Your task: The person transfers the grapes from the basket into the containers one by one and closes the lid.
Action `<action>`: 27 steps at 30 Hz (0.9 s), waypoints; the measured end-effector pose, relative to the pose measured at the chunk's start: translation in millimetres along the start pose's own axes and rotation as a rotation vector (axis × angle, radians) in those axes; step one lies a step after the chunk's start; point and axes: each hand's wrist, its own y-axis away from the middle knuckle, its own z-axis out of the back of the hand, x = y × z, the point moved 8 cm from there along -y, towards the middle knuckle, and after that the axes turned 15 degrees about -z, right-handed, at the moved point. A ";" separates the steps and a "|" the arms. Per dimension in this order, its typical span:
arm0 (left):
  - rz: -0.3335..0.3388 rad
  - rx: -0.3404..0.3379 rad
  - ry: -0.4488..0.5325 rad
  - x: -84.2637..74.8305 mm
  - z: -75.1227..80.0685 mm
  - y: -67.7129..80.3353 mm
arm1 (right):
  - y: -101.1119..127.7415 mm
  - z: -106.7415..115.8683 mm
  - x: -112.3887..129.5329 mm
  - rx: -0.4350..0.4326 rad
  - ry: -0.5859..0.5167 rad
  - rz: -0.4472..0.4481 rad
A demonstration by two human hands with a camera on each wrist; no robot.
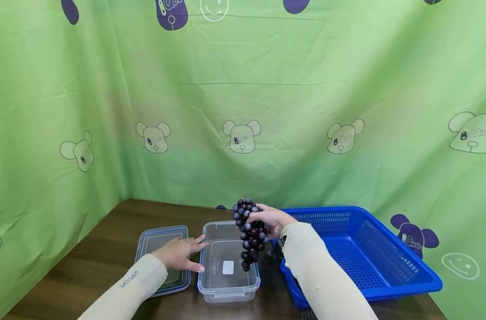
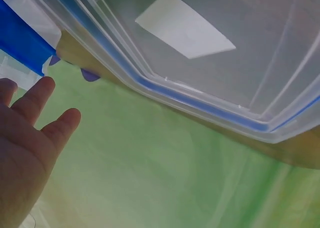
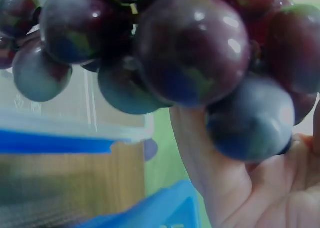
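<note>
A bunch of dark purple grapes [image 1: 251,231] hangs from my right hand [image 1: 271,218], whose thumb and fingers grip its upper side. The grapes overlap the right part of a clear plastic container [image 1: 222,249], which has a white label on its bottom. In the right wrist view the grapes [image 3: 192,48] fill the top, close to the camera, with the thumb behind them. My left hand [image 1: 179,254] has its fingers spread, fingertips right at the container's left rim. Beneath that hand lies a clear lid [image 1: 154,242] with a blue seal.
A large blue plastic basket [image 1: 359,258] with slotted walls stands to the right, partly behind my right sleeve. All of this rests on a dark brown wooden table [image 1: 86,258]. A green curtain [image 1: 243,89] with bear prints closes off the back and sides.
</note>
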 end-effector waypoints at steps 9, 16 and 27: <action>-0.003 -0.002 -0.002 -0.4 -3.8 -2.2 | -8.9 -17.1 -7.3 0.003 -0.041 -0.002; -0.019 -0.011 -0.003 1.0 -1.9 -3.2 | -13.6 -24.7 -11.6 -0.014 -0.052 -0.026; -0.004 -0.002 0.017 0.3 -0.8 -3.1 | -23.8 -30.2 -25.5 -0.084 -0.003 -0.030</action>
